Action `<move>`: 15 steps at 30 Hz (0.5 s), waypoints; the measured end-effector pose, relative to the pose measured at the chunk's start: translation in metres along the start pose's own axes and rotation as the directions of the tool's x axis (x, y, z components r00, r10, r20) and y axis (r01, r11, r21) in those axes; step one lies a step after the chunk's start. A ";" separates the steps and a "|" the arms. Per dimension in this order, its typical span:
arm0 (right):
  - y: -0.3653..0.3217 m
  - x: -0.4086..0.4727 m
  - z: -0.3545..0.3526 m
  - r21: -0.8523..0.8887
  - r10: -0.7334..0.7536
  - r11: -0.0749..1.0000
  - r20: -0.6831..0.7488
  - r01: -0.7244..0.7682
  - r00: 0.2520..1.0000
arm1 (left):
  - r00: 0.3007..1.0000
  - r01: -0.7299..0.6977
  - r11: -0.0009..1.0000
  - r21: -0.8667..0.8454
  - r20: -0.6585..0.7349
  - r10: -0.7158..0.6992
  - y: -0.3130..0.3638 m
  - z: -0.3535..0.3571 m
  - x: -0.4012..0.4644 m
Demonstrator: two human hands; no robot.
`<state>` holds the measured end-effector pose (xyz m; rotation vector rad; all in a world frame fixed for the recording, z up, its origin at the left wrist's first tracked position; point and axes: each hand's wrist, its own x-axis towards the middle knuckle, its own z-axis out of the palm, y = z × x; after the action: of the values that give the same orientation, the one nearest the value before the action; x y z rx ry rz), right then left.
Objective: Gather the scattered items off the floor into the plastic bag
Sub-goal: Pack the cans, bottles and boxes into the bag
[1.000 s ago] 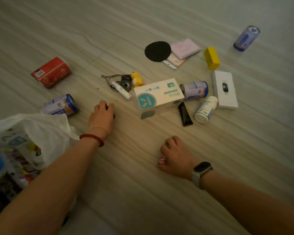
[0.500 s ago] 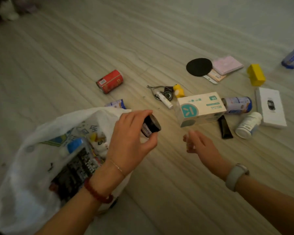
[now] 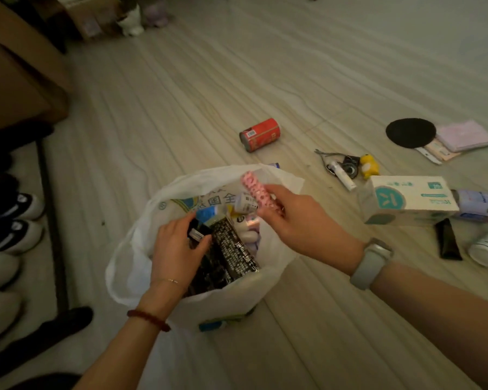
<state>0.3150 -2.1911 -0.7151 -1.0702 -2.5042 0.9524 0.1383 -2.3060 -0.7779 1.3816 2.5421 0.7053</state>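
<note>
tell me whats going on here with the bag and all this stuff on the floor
A person is clearing loose items off the floor into a white plastic bag. The left hand is down inside the bag's mouth, holding a small dark container. The right hand holds a pink patterned tube over the opening. A red can, a white and teal box and other small items lie on the floor, not yet bagged.
</note>
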 end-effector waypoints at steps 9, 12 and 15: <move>-0.006 0.015 0.050 -0.320 -0.047 0.946 0.027 0.053 0.999 | 0.987 -0.131 0.989 -0.069 -0.105 0.123 -0.001 0.010 0.002; -0.005 0.005 0.042 -0.323 -0.237 0.925 -0.076 0.201 0.969 | 0.959 -0.240 0.964 -0.117 -0.184 0.217 0.013 0.004 0.006; 0.016 -0.001 0.026 -0.304 -0.346 0.911 -0.194 0.279 0.918 | 0.918 -0.343 0.928 -0.146 -0.261 0.298 0.038 -0.002 0.022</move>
<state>0.3122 -2.1959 -0.7451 -0.7576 -2.5363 0.3685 0.1537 -2.2710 -0.7565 1.7608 2.3498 1.2011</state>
